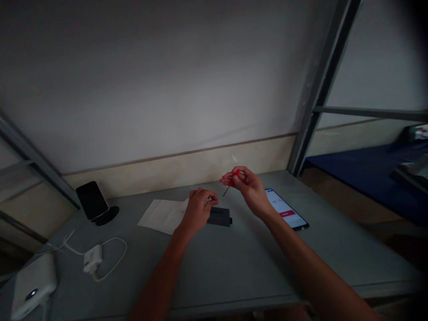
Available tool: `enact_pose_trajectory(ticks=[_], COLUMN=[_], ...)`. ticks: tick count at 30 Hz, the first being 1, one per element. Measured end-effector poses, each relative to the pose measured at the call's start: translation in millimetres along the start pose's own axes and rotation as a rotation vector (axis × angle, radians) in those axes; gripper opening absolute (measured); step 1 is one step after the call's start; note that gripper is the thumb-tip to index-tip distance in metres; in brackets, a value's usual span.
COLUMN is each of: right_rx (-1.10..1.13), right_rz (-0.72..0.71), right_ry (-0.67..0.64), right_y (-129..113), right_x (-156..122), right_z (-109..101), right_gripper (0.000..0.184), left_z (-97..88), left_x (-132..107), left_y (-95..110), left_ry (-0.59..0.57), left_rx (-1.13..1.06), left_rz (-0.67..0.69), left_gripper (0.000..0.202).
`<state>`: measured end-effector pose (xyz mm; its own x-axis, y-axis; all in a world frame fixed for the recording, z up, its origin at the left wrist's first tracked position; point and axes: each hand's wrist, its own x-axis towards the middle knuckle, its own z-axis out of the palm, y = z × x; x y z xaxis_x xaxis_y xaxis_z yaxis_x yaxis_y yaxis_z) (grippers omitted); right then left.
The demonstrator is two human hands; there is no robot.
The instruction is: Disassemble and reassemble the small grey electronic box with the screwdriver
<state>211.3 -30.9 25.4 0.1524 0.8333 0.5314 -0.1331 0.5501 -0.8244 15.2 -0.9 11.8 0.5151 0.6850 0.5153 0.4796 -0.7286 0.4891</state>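
Far left of the left hand, near the table edge: white, rounded, box-shaped device (35, 283). Between it and the hand, a small white plastic block with a looped white cable (92, 258); a sleeve or forearm catching that loop could drag the block.

Further from the body, still left of the hand: black-faced upright panel on a round dark base (92, 200). Leans back; a knock could tip it.

Just left of the left hand, partly behind it: flat white paper sheet (160, 216). Loose, as far as seen; the hand's edge could push it askew.

Left hand (200, 205): fingers curled, thumb near the fingertips. Cannot tell whether something small is pinched there. If so, a slack pinch could drop it.

Just right of and below those fingers: dark grey, flat, slotted rectangular device (219, 216), lying on the grey table (234, 272). No firm hold visible; pressure on one end could make it slide.

Right hand (249, 187) grips a red-handled tool with a thin metal shaft (236, 173), tip angled down toward the device. A slip could scratch the casing.

Right of that hand, near the wrist: black-edged smartphone with lit screen (286, 209). A low forearm could nudge it.
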Motion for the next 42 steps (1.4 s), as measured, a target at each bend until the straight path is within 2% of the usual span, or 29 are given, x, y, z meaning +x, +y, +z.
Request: enact_pose_trajectory(ticks=[4,9,13,20,33,42], right_rx=[0.066,0.071,0.087,0.081,0.106,0.184], right_rz=[0.041,-0.018,-0.044,-0.059,-0.053,-0.018], right_ry=[-0.001,0.050,0.040,0.048,0.101,0.125], right_y=[-1,0,0,1,-2,-4], right_x=[-4,-6,-8,-11,-14,-13], right_z=[7,10,13,17,22,26], right_gripper=[0.033,0.029,0.024,0.022,0.026,0.029], left_z=[5.7,8.1,7.5,7.1,8.3,8.9], left_x=[1,2,2,1,0,0], left_y=[-2,-3,-3,1,4,3], left_ry=[0.146,0.249,0.257,0.260,0.321,0.315], left_rx=[-0.067,-0.256,-0.328,-0.324,-0.331,-0.594], left_rz=[-0.081,-0.151,-0.163,-0.159,-0.175,-0.193], left_gripper=[0.002,0.004,0.006,0.006,0.009,0.014])
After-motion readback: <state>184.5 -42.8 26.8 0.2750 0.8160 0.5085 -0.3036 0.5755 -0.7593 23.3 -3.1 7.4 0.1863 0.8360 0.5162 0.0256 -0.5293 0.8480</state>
